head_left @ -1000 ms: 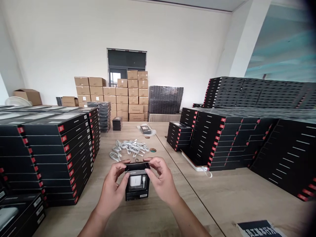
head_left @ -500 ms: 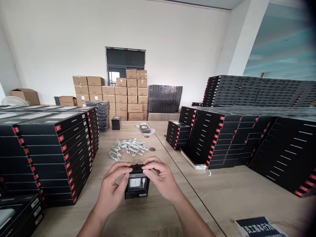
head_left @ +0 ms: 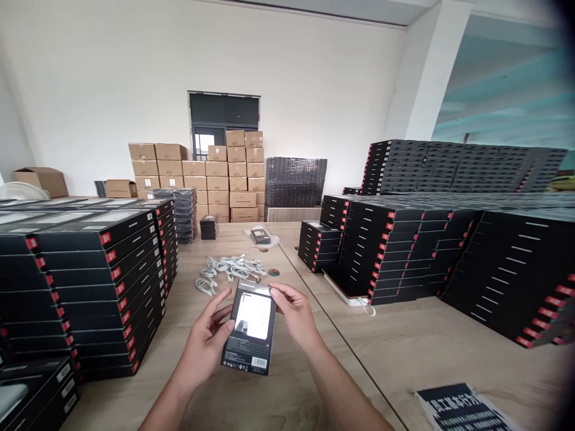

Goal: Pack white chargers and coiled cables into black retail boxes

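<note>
A small black charger box (head_left: 248, 350) is tilted back above the table, its printed side and barcode label facing me. Glare fills its clear window, with a small dark part visible low inside. My right hand (head_left: 294, 311) pinches the box's upper right edge between thumb and fingers. At the left edge, my left hand (head_left: 210, 335) has its thumb against the box; its index finger sticks up apart and other fingertips go partly out of sight behind the edge. Just beyond the box lies a loose pile of white charging cables (head_left: 233, 267).
Tall stacks of black boxes with red labels (head_left: 85, 287) flank me on the left, and more black boxes (head_left: 368, 251) on the right. A packed dark item (head_left: 260, 236) lies farther back. A printed sheet (head_left: 458, 407) lies lower right. Brown cartons (head_left: 218, 182) stand by the wall.
The box has gone from standing upright with both hands at its top to being lifted and tilted back. My left hand has slid down its side. The view has shifted slightly.
</note>
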Motion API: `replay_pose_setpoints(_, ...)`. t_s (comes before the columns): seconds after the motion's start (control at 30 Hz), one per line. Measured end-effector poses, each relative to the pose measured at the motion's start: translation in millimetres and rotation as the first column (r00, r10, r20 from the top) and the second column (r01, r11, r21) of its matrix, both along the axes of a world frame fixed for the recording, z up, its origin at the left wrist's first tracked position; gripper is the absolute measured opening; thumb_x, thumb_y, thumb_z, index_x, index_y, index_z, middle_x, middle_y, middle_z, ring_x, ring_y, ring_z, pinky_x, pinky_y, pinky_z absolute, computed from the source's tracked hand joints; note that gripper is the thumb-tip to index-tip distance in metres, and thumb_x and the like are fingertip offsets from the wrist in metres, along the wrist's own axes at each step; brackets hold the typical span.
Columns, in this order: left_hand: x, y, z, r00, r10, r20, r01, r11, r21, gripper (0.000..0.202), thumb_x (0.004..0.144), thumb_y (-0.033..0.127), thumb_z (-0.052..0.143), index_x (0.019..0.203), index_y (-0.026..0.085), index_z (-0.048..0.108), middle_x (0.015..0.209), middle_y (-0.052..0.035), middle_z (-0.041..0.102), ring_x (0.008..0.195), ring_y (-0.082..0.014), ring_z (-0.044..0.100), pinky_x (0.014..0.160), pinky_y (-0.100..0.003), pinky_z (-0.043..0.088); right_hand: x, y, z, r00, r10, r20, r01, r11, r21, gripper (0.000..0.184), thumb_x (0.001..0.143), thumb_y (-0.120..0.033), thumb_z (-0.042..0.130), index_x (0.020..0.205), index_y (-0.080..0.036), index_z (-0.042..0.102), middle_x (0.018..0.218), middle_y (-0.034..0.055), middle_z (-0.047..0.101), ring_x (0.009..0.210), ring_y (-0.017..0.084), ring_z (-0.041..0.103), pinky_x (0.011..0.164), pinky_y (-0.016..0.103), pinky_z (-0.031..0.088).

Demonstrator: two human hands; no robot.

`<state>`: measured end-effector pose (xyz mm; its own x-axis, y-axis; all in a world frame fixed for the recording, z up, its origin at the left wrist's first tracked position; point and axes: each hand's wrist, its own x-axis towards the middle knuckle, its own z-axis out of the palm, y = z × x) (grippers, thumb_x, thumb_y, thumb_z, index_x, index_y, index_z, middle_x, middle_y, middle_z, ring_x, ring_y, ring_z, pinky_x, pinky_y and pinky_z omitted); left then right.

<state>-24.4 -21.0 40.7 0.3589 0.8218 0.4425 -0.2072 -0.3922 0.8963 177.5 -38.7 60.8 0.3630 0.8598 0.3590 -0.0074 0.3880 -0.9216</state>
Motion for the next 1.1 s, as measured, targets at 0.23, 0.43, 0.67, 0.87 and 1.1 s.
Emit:
replay_pose_setpoints(0.23, 3.5, -3.6, 1.1, 1.000, -0.022, 0.011, 0.022, 1.000, -0.015, 0.048, 0.085, 0.039, 0.062, 0.129, 0.023, 0.055, 0.136, -0.0125, 0.059, 0.124, -0.0276, 0.056, 0.104, -0.046, 0.046, 1.3, -0.9, 1.3, 0.992, 0.013, -0.126, -0.016, 1.000, -0.023, 0.037, 0.067, -0.046, 0.080, 0.093, -0.020, 0.078, 0.089, 0.0078, 0.077, 0.076, 0.021, 0.068, 0.068, 0.035, 0.056)
replay_pose_setpoints(0.43, 1.1, 0.9, -6.7, 0.997, 0.032, -0.071, -0.030, 0.999, 0.034, 0.045, 0.089, 0.039, 0.054, 0.131, 0.023, 0.053, 0.136, -0.0119, 0.057, 0.125, -0.0259, 0.054, 0.104, -0.044, 0.045, -1.0, 0.0, -0.3, 0.992, 0.003, -0.130, -0.006, 1.000, -0.027, 0.038, 0.065, -0.046, 0.081, 0.092, -0.019, 0.078, 0.086, 0.0077, 0.077, 0.074, 0.021, 0.068, 0.067, 0.034, 0.056)
replay_pose_setpoints(0.67, 17.0, -30.9, -4.4, 0.677, 0.666, -0.314, -0.456, 0.714, 0.531, 0.091, 0.061, 0.038, 0.077, 0.142, 0.023, 0.040, 0.140, -0.0160, 0.044, 0.128, -0.0418, 0.040, 0.105, -0.063, 0.031, -28.9, -3.7, -2.8, 0.986, -0.019, -0.165, 0.011, 0.999, -0.043, 0.043, 0.062, -0.051, 0.081, 0.087, -0.017, 0.077, 0.079, 0.0074, 0.075, 0.069, 0.022, 0.067, 0.059, 0.033, 0.056)
replay_pose_setpoints(0.87, -20.5, -77.4, -3.8, 0.388, 0.842, -0.375, -0.476, 0.532, 0.700, 0.102, 0.050, 0.012, 0.069, 0.145, 0.024, 0.034, 0.149, -0.0183, 0.036, 0.127, -0.0461, 0.040, 0.100, -0.060, 0.036, -42.8, -0.4, -12.6, 0.971, 0.221, -0.092, -0.229, 0.969, -0.097, 0.044, 0.068, -0.056, 0.074, 0.092, -0.020, 0.077, 0.098, 0.0108, 0.075, 0.094, 0.032, 0.068, 0.066, 0.037, 0.057)
replay_pose_setpoints(1.1, -212.7, -99.5, 25.2, 0.034, 0.926, -0.375, -0.410, 0.355, 0.840, 0.074, 0.069, 0.032, 0.066, 0.138, 0.030, 0.043, 0.150, -0.0122, 0.040, 0.128, -0.0374, 0.049, 0.101, -0.054, 0.044, -29.1, 19.2, -37.1, 0.985, 0.172, 0.035, -0.159, 0.961, -0.228, 0.040, 0.064, -0.055, 0.071, 0.084, -0.021, 0.077, 0.098, 0.0116, 0.076, 0.096, 0.035, 0.066, 0.065, 0.040, 0.055)
